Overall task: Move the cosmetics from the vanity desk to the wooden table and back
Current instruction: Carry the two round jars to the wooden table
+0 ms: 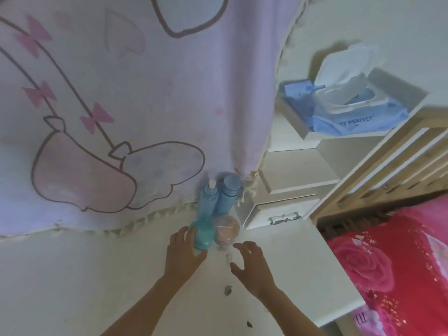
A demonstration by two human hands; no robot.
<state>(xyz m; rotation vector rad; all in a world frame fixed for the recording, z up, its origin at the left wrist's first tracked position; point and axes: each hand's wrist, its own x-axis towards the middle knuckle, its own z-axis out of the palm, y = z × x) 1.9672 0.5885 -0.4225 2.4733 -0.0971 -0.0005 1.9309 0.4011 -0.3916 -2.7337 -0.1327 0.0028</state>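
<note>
Our left hand (185, 251) grips the teal bottle (203, 235) just left of the clear jar (226, 229) with pink contents, at the far side of the white surface (97, 275). Our right hand (252, 263) hovers released, fingers spread, near the jar. Behind them a pump bottle (208, 198) and a blue bottle (229, 192) crowd against the printed curtain (121, 93). A small drawer box (278, 214) stands to the right, wipes (351, 112) lie on a far shelf (402, 88), and a red bedspread (400, 263) lies past the surface's right edge.

Lilac cartoon curtain (145, 105) beyond the grip, white vanity desk (72, 275) beneath, white drawers (278, 214) just right, red rose bedspread (400, 263) farther right.
</note>
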